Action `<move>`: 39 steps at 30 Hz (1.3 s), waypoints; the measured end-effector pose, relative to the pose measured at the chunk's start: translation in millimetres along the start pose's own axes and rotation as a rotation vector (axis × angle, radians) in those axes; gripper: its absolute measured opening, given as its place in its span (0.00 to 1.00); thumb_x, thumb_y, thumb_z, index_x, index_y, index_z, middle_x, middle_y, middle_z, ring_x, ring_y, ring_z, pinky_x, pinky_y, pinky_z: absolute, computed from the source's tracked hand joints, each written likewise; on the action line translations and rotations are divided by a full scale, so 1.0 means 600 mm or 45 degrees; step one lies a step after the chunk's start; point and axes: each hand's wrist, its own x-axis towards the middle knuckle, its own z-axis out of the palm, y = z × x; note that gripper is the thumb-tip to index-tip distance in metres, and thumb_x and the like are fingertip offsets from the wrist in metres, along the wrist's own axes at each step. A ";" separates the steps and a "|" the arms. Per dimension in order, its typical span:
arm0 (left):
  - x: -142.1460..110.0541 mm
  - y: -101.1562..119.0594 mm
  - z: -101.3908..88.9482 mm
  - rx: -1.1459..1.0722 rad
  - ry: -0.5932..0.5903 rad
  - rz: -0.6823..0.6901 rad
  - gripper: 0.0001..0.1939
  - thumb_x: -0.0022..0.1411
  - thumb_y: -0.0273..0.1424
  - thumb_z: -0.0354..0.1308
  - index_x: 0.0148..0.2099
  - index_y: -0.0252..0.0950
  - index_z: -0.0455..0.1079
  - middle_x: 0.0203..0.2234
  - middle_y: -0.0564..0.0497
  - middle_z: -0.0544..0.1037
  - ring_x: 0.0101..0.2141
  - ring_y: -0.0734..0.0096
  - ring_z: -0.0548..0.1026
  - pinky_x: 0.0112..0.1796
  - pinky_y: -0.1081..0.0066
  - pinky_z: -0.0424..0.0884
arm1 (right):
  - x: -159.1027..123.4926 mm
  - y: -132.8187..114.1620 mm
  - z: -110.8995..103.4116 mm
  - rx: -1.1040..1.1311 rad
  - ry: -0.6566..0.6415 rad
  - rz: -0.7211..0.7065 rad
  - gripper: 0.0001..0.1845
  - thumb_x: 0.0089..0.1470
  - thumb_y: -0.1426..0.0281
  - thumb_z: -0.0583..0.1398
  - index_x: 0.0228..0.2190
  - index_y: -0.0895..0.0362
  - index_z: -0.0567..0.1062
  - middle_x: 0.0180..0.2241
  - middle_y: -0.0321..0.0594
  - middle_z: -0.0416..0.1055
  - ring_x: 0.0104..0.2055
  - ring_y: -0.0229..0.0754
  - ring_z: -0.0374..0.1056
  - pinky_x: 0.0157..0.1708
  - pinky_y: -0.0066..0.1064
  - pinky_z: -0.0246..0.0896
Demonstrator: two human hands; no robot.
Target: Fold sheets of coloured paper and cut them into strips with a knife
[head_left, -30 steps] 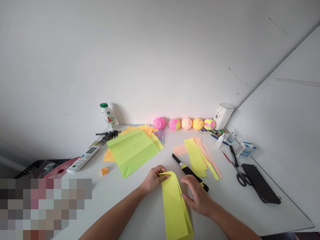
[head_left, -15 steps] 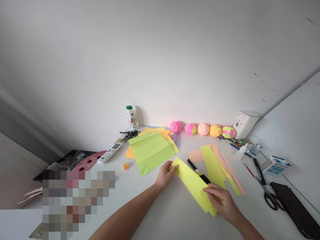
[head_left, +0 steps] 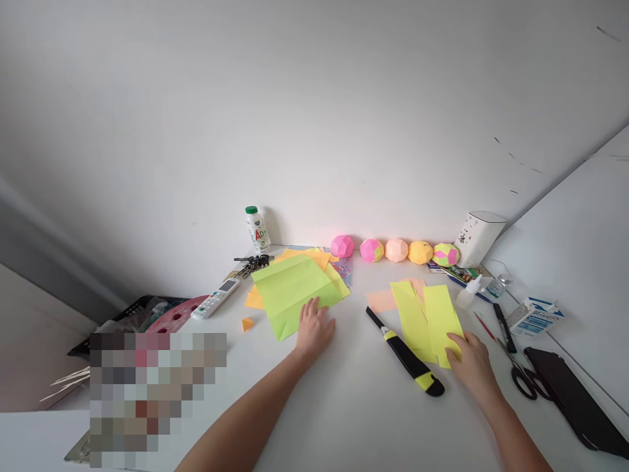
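Observation:
My left hand (head_left: 315, 330) rests with its fingers spread at the lower right edge of a creased green paper sheet (head_left: 289, 288), which overlaps orange and yellow sheets. At the right, my right hand (head_left: 469, 360) grips the lower end of a folded yellow paper strip (head_left: 442, 314), thumb on top and the other fingers partly hidden. That strip lies over another yellow paper piece (head_left: 409, 314) and peach paper scraps (head_left: 382, 301). A black and yellow utility knife (head_left: 407, 356) lies between my hands, its blade end pointing away.
Several faceted paper balls, among them a pink one (head_left: 342, 246), line the wall. At left are a remote control (head_left: 216, 299), keys (head_left: 255, 263) and a white bottle (head_left: 258, 231). On the right lie scissors (head_left: 525, 382), a dark phone (head_left: 572, 400), a glue bottle (head_left: 469, 292) and a small box (head_left: 535, 316).
My left hand has let go of the yellow paper and moved up to the green sheet. My right hand has carried the yellow paper right onto the scraps, uncovering the utility knife.

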 end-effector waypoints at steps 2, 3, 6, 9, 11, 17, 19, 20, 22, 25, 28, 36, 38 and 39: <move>0.014 -0.031 -0.023 0.038 0.110 -0.179 0.18 0.61 0.33 0.53 0.51 0.33 0.69 0.58 0.36 0.64 0.58 0.48 0.61 0.56 0.52 0.59 | -0.007 -0.004 0.003 -0.054 0.061 -0.064 0.14 0.46 0.66 0.55 0.33 0.57 0.77 0.41 0.53 0.68 0.45 0.60 0.64 0.44 0.54 0.60; 0.021 -0.049 -0.036 0.082 0.151 -0.301 0.20 0.61 0.35 0.52 0.53 0.32 0.68 0.59 0.34 0.62 0.57 0.46 0.62 0.54 0.52 0.60 | -0.008 -0.005 0.002 -0.074 0.092 -0.095 0.14 0.48 0.65 0.55 0.33 0.57 0.77 0.42 0.54 0.67 0.47 0.62 0.62 0.45 0.56 0.59; 0.038 -0.101 -0.069 0.137 0.187 -0.670 0.27 0.62 0.40 0.50 0.58 0.28 0.61 0.62 0.31 0.55 0.58 0.40 0.60 0.53 0.47 0.57 | -0.007 -0.012 -0.006 -0.095 0.167 -0.199 0.13 0.51 0.64 0.55 0.33 0.57 0.76 0.42 0.55 0.66 0.48 0.62 0.61 0.46 0.58 0.57; 0.044 -0.129 -0.084 0.012 0.155 -0.765 0.27 0.62 0.39 0.48 0.60 0.30 0.59 0.62 0.33 0.56 0.58 0.46 0.62 0.56 0.50 0.54 | -0.004 -0.028 -0.015 -0.056 0.190 -0.337 0.11 0.54 0.66 0.54 0.33 0.55 0.76 0.40 0.51 0.68 0.46 0.58 0.63 0.45 0.54 0.60; 0.045 -0.133 -0.086 -0.043 0.161 -0.764 0.26 0.62 0.38 0.49 0.60 0.32 0.58 0.63 0.35 0.56 0.58 0.49 0.62 0.57 0.52 0.54 | -0.004 -0.041 -0.019 -0.013 0.186 -0.425 0.10 0.55 0.67 0.55 0.32 0.54 0.76 0.38 0.48 0.69 0.45 0.55 0.64 0.45 0.50 0.61; 0.046 -0.137 -0.088 -0.280 0.199 -0.893 0.28 0.59 0.36 0.53 0.61 0.36 0.55 0.63 0.39 0.55 0.50 0.52 0.71 0.52 0.54 0.63 | -0.006 -0.063 -0.023 0.080 0.172 -0.540 0.09 0.56 0.68 0.55 0.30 0.53 0.76 0.36 0.46 0.70 0.45 0.53 0.64 0.45 0.48 0.63; 0.047 -0.143 -0.091 -0.402 0.209 -0.928 0.29 0.58 0.34 0.54 0.61 0.36 0.54 0.62 0.40 0.56 0.44 0.59 0.75 0.47 0.60 0.68 | -0.006 -0.064 -0.025 0.097 0.172 -0.555 0.09 0.56 0.68 0.55 0.30 0.53 0.76 0.36 0.46 0.70 0.46 0.53 0.64 0.45 0.48 0.63; 0.048 -0.145 -0.092 -0.464 0.217 -0.943 0.30 0.58 0.34 0.55 0.61 0.37 0.54 0.62 0.40 0.57 0.41 0.62 0.76 0.45 0.62 0.70 | -0.006 -0.065 -0.025 0.107 0.174 -0.561 0.09 0.56 0.68 0.55 0.30 0.53 0.76 0.36 0.46 0.71 0.46 0.53 0.64 0.44 0.48 0.64; 0.049 -0.148 -0.091 -0.583 0.244 -0.980 0.31 0.56 0.33 0.56 0.61 0.38 0.55 0.61 0.41 0.57 0.38 0.65 0.77 0.42 0.64 0.72 | -0.005 -0.066 -0.026 0.132 0.172 -0.568 0.08 0.57 0.68 0.56 0.30 0.53 0.75 0.35 0.46 0.71 0.46 0.53 0.64 0.44 0.48 0.64; 0.050 -0.151 -0.084 -0.767 0.301 -1.063 0.34 0.54 0.33 0.60 0.61 0.38 0.53 0.60 0.38 0.56 0.38 0.64 0.76 0.39 0.63 0.73 | -0.006 -0.070 -0.027 0.173 0.145 -0.557 0.08 0.56 0.67 0.56 0.30 0.51 0.76 0.34 0.44 0.71 0.46 0.53 0.65 0.44 0.48 0.64; 0.054 -0.156 -0.074 -0.979 0.356 -1.139 0.36 0.52 0.31 0.61 0.61 0.36 0.51 0.55 0.36 0.62 0.37 0.64 0.76 0.35 0.64 0.74 | -0.006 -0.078 -0.029 0.217 0.103 -0.579 0.08 0.56 0.67 0.56 0.30 0.51 0.76 0.34 0.43 0.72 0.45 0.52 0.66 0.43 0.47 0.65; 0.059 -0.118 -0.109 -1.357 0.638 -0.869 0.26 0.54 0.28 0.55 0.55 0.37 0.54 0.31 0.53 0.69 0.33 0.73 0.74 0.35 0.71 0.72 | -0.008 -0.095 -0.037 0.303 0.053 -0.620 0.08 0.57 0.68 0.56 0.30 0.50 0.76 0.33 0.42 0.72 0.45 0.51 0.67 0.41 0.45 0.67; 0.044 -0.087 -0.132 -1.331 0.829 -0.691 0.26 0.54 0.31 0.56 0.54 0.41 0.54 0.35 0.54 0.67 0.36 0.75 0.72 0.38 0.74 0.70 | -0.008 -0.097 -0.039 0.320 0.053 -0.621 0.08 0.57 0.68 0.56 0.30 0.50 0.76 0.33 0.42 0.72 0.45 0.51 0.68 0.41 0.45 0.68; 0.033 -0.071 -0.141 -1.257 1.024 -0.468 0.25 0.53 0.31 0.57 0.52 0.40 0.56 0.35 0.53 0.66 0.36 0.74 0.71 0.37 0.73 0.69 | -0.008 -0.099 -0.039 0.329 0.051 -0.619 0.08 0.57 0.68 0.56 0.31 0.50 0.76 0.33 0.42 0.72 0.45 0.51 0.68 0.41 0.45 0.68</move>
